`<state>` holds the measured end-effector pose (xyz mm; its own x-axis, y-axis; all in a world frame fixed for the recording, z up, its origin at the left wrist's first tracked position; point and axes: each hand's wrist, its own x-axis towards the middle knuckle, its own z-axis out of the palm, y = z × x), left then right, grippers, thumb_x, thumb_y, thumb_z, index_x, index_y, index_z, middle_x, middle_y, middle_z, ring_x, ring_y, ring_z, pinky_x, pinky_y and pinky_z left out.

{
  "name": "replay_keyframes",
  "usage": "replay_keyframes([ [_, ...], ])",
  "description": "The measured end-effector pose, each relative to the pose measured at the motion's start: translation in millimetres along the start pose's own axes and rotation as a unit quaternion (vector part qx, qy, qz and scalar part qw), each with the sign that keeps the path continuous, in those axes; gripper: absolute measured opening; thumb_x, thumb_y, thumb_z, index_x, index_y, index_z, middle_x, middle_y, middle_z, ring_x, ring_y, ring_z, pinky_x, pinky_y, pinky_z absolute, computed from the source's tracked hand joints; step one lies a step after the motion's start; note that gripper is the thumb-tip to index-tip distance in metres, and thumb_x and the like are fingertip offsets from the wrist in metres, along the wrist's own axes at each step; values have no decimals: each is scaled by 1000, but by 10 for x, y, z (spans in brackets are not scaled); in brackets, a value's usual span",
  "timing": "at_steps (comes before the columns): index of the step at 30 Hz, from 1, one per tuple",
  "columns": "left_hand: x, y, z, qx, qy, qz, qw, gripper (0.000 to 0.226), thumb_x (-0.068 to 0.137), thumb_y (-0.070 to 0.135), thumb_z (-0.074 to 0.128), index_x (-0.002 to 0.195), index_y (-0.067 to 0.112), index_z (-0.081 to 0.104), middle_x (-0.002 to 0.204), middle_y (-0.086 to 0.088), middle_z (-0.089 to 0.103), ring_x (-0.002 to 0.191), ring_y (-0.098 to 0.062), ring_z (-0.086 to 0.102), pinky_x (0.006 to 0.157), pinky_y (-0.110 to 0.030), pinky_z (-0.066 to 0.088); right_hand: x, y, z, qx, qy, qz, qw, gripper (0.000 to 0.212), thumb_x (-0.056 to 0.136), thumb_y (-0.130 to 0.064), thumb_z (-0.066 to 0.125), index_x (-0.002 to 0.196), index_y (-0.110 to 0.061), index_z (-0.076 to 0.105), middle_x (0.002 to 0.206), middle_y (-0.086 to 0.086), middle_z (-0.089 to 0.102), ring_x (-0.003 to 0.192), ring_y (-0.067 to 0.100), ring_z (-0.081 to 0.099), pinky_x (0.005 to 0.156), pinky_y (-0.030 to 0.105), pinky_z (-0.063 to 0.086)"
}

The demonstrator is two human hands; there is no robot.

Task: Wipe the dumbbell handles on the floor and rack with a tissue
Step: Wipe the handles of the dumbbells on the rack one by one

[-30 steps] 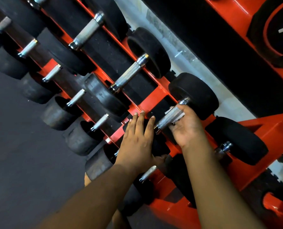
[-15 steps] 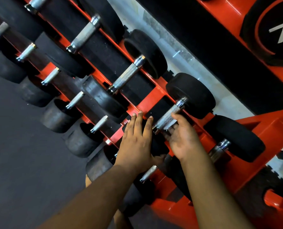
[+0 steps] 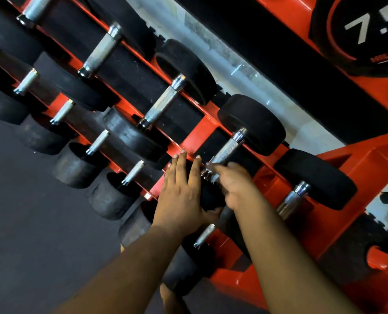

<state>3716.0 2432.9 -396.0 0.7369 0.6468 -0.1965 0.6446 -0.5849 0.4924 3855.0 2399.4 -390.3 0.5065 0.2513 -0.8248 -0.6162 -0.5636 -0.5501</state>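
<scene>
Since half a second ago, my right hand [image 3: 232, 185] has slid down the knurled steel dumbbell handle [image 3: 226, 150] to its near collar, fingers curled loosely at that end; whether a tissue sits under them I cannot tell. My left hand [image 3: 180, 191] stays flat, fingers straight, pressed on the black rubber dumbbell head [image 3: 211, 196] at that handle's near end. This dumbbell lies on the orange steel rack's [image 3: 195, 137] upper tier. Counted handles in view: five upper, six lower. One black weight plate marked 7.5 [image 3: 358, 35] sits top right.
</scene>
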Motion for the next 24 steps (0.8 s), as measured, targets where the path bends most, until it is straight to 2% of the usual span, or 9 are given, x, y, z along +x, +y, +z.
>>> replay_keyframes([
  [3,1,-1,-13,3,6,0,1000,123,57,77,55,155,10,25,161,-25,22,152,-35,14,124,-51,19,36,81,-14,-52,8,-31,998,18,87,-26,78,94,-12,69,83,7,74,73,21,70,59,26,53],
  [7,-4,-1,-6,-4,6,-1,1000,122,59,79,53,155,9,27,160,-26,26,152,-38,19,123,-53,23,-73,313,-176,-24,8,-94,995,8,94,-11,68,91,-14,75,85,3,77,81,15,72,73,27,59],
  [11,-19,17,-36,3,4,-1,1000,124,61,81,51,157,9,21,161,-27,22,153,-37,16,124,-52,20,-83,241,-257,-104,52,-261,958,21,94,-13,65,112,-12,76,101,0,78,96,12,73,93,39,57],
  [13,-15,35,-57,3,-2,-2,1000,125,60,82,49,157,11,15,162,-26,19,153,-35,13,124,-51,19,-99,68,-262,-202,91,-423,878,27,96,-13,60,119,-11,73,109,3,76,101,12,70,92,28,55],
  [16,-9,39,-63,4,0,-1,1000,124,60,82,51,155,9,17,160,-28,23,151,-35,16,122,-54,24,61,-64,-275,-441,45,-601,665,38,95,-15,44,122,-12,71,121,6,72,116,19,66,101,36,51],
  [18,-1,34,-65,3,-3,-1,1000,123,59,79,54,154,9,19,159,-28,26,150,-36,18,120,-55,27,227,51,-334,-578,-33,-635,511,44,88,-17,40,117,-15,73,122,4,72,125,21,62,110,51,41],
  [20,0,28,-62,2,-4,-6,1000,122,59,78,55,154,11,18,159,-28,25,150,-36,18,121,-54,26,316,131,-470,-659,-94,-626,407,47,86,-21,44,126,-18,69,133,0,66,136,20,51,114,59,30],
  [22,0,25,-54,5,-3,-7,1000,123,59,78,55,155,10,20,159,-28,24,151,-38,19,121,-54,26,336,59,-597,-691,-73,-617,368,51,89,-22,53,140,-21,57,148,0,53,144,21,40,116,62,26],
  [24,-5,27,-46,7,-7,-9,1000,125,59,80,54,156,11,16,160,-28,22,151,-37,17,122,-53,24,362,-52,-659,-697,17,-587,411,53,98,-30,54,149,-19,46,157,4,42,150,23,30,120,56,24],
])
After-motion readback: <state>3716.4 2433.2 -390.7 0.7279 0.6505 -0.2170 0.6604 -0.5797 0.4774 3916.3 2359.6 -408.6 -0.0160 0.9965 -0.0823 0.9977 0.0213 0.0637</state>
